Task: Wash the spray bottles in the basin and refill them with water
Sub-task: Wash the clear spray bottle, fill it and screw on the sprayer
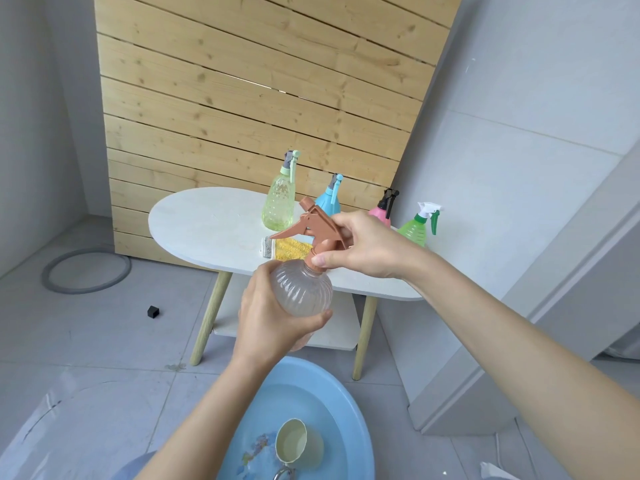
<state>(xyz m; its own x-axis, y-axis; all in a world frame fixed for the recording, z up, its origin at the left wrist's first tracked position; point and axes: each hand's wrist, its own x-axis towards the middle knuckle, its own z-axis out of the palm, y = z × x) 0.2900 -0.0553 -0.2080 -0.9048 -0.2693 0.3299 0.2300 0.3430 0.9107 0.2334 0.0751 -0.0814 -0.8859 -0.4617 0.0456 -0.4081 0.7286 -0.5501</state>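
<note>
A clear ribbed spray bottle (304,292) with a brown trigger head (317,226) is held in the air above the blue basin (349,403). My left hand (270,317) grips its round body from the left. My right hand (363,245) grips the brown head, thumb at the collar. The basin holds water and a cream cup (294,443). On the white table (194,220) stand a pale green bottle (278,199), a blue bottle (329,199), a pink bottle (382,211) and a green bottle with a white head (417,225).
A yellow cloth (291,249) with a grey sponge (267,247) lies on the table near its front edge. A wooden slat panel (242,98) stands behind. A grey ring (86,270) and a small black cube (153,311) lie on the tiled floor at the left.
</note>
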